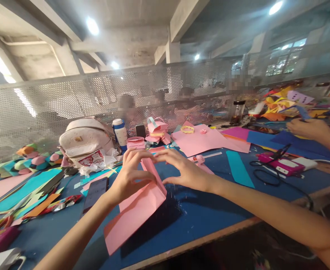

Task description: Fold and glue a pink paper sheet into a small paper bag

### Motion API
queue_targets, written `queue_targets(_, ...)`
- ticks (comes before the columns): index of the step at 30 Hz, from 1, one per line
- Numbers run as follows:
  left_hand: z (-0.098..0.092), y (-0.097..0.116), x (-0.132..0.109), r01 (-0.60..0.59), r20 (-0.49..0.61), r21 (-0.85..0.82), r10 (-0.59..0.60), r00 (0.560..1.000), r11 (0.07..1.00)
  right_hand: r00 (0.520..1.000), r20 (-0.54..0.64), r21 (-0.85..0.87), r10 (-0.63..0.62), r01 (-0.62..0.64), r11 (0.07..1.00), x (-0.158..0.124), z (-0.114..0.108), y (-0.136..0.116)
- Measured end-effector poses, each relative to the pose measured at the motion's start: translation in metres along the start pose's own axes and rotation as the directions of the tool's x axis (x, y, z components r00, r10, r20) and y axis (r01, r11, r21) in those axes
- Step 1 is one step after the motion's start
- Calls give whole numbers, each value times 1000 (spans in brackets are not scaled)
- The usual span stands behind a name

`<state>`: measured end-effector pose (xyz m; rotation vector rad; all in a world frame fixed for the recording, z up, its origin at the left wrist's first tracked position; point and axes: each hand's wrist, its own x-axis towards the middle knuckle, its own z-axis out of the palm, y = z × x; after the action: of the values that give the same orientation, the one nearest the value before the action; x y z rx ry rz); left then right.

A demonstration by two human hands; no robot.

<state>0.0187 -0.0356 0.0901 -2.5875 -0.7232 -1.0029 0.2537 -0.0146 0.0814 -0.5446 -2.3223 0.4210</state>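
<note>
A pink sheet of paper (139, 219), folded lengthwise, is held above the blue tabletop (198, 217). My left hand (132, 174) is closed on its upper left part, the thumb pressed against the paper. From the other side my right hand (181, 170) curls round the upper edge, its fingertips meeting the left hand's near the top; the exact contact there is partly hidden. Just beyond my right hand lies a pink glue gun (199, 159). A dark phone (95, 193) rests to the left of my left wrist.
At the back stand a pale backpack (87, 140), a white and blue bottle (120, 135) and a pink paper box (157, 129). Coloured paper strips (27, 191) lie left; large pink sheets (200, 138) and a magenta power strip (282, 164) right. Another person's hand (305, 127) works at far right.
</note>
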Motion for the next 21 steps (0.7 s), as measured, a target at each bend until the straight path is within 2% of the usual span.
queue_targets(2, -6, 4, 5, -49, 33, 31, 48, 998, 998, 998, 24, -88, -55, 57, 995, 6, -8, -2)
queue_targets(5, -11, 11, 12, -123, 137, 60, 114, 984, 991, 981, 129, -136, -143, 160, 978, 16, -17, -3)
queue_targets(9, -15, 23, 19, -184, 321, 112, 140, 937, 976, 947, 252, -187, -197, 248, 951, 26, -16, -9)
queue_targets(11, -16, 29, 23, -232, 374, 111, 176, 911, 966, 938, 291, -209, -189, 255, 944, 28, -12, -14)
queue_targets(13, -15, 33, 26, -278, 366, 94, 227, 902, 956, 937, 308, -228, -167, 243, 943, 28, -7, -18)
queue_targets(16, -15, 34, 27, -289, 309, 111, 243, 920, 951, 939, 320, -212, -126, 201, 957, 28, -3, -16)
queue_targets(19, -24, 29, 22, -217, 220, 226, 168, 961, 950, 922, 364, -151, -133, 199, 968, 29, -6, -8)
queue_targets(21, -34, 28, 15, -94, 59, 310, 80, 995, 946, 917, 360, -117, -173, 228, 967, 28, -10, -3)
